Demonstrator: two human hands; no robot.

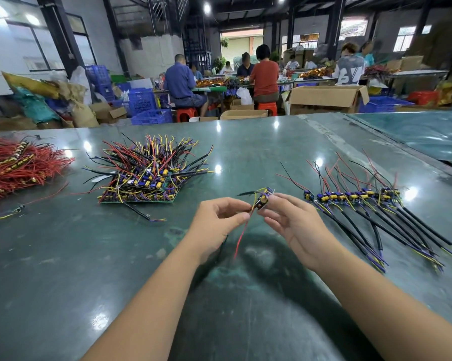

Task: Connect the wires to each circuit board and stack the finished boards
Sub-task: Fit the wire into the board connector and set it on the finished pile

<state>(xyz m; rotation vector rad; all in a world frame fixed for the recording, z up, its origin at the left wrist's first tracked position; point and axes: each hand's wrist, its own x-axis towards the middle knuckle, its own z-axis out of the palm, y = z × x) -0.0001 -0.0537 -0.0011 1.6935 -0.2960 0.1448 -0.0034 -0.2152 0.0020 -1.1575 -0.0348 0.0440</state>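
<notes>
A small circuit board [261, 198] with yellow and blue parts is held above the green table [89, 256], between both hands. My right hand [292, 225] pinches the board at its right side. My left hand [219, 222] pinches a red wire [241, 237] that hangs down from the board's lower left end. A pile of boards with many coloured wires [144, 173] lies to the left. A row of boards with black leads [355, 196] is laid out to the right.
A heap of red wires [16, 165] lies at the far left, and one loose wire piece [11, 212] lies near it. Beyond the table's far edge stand cardboard boxes [326, 99] and blue crates [149, 117], with people seated at other tables.
</notes>
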